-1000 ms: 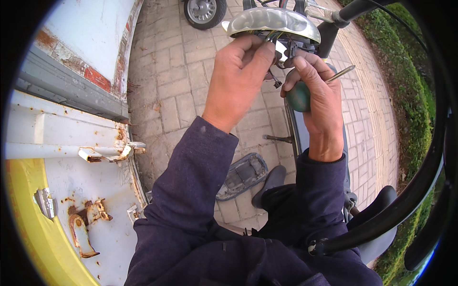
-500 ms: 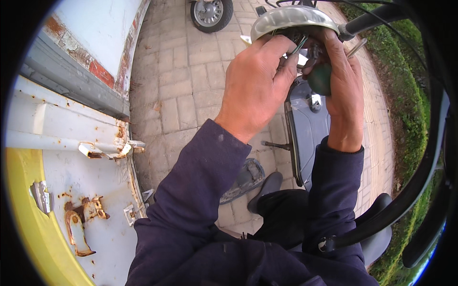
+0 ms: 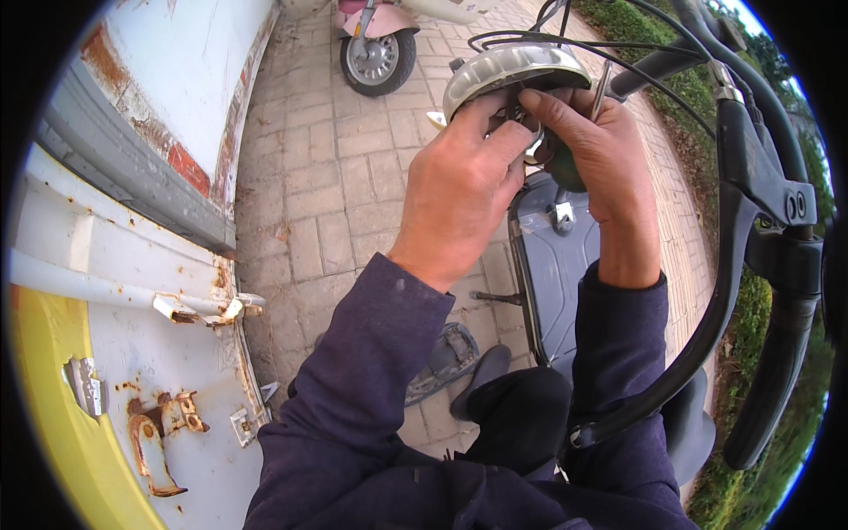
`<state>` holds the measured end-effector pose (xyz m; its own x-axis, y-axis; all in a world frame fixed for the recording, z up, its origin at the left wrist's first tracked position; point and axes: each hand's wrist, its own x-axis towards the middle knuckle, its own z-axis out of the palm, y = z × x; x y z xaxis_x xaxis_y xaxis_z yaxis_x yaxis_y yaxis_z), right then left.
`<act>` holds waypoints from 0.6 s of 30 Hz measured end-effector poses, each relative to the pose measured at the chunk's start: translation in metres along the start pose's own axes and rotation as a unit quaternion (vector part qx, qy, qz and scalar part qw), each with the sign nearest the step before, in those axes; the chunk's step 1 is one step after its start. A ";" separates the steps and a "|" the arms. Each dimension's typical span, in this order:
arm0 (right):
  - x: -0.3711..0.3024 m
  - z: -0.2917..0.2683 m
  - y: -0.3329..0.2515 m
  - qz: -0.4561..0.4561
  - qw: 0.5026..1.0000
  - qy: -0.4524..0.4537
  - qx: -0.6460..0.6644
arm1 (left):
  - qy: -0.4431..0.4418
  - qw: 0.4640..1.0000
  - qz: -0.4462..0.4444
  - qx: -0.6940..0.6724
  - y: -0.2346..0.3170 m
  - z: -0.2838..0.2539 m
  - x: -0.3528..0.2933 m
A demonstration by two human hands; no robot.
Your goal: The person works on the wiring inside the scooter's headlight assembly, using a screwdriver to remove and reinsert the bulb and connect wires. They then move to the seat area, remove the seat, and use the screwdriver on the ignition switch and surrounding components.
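Note:
A silvery, bowl-shaped headlight housing (image 3: 517,69) hangs at the top, its open side toward me. My left hand (image 3: 461,184) reaches into the opening, its thumb and fingers pinched on dark wires (image 3: 515,109). Beside it, my right hand (image 3: 612,168) is closed, the thumb tip at the same wires. Held in its palm is what looks like a screwdriver (image 3: 567,173), with a rounded dark green end and a metal shaft pointing up between the fingers. Fingertips inside the housing are partly hidden.
Black handlebars (image 3: 720,265) and cables (image 3: 609,44) curve along the right, over a green hedge (image 3: 618,26). Below my hands stands a grey plastic case-like panel (image 3: 556,265). A rusty white metal door (image 3: 168,353) is at left; a pink scooter's wheel (image 3: 380,62) stands ahead on paving.
My view has shifted, bringing more handlebar and the pink scooter into sight. My right thumb has moved left, closer to my left fingers, and the green wires seen before are now mostly covered.

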<state>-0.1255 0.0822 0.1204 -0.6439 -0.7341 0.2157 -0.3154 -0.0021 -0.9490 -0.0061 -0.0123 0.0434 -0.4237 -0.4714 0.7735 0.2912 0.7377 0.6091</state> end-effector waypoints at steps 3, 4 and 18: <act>0.000 -0.002 0.001 0.021 1.000 0.009 0.008 | 0.005 0.990 -0.090 -0.105 0.001 0.000 0.000; 0.001 -0.002 0.001 0.024 0.999 0.015 -0.018 | -0.005 0.986 -0.112 -0.125 0.001 -0.001 0.001; -0.007 -0.011 0.005 0.069 0.994 -0.015 0.085 | -0.049 0.898 -0.265 -0.347 0.004 -0.013 0.004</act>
<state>-0.1303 0.0943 0.1168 -0.6514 -0.7550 0.0755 -0.1015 -0.0119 -0.9948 0.0044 -0.0177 0.0508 -0.7236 -0.5978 0.3450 0.4772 -0.0722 0.8758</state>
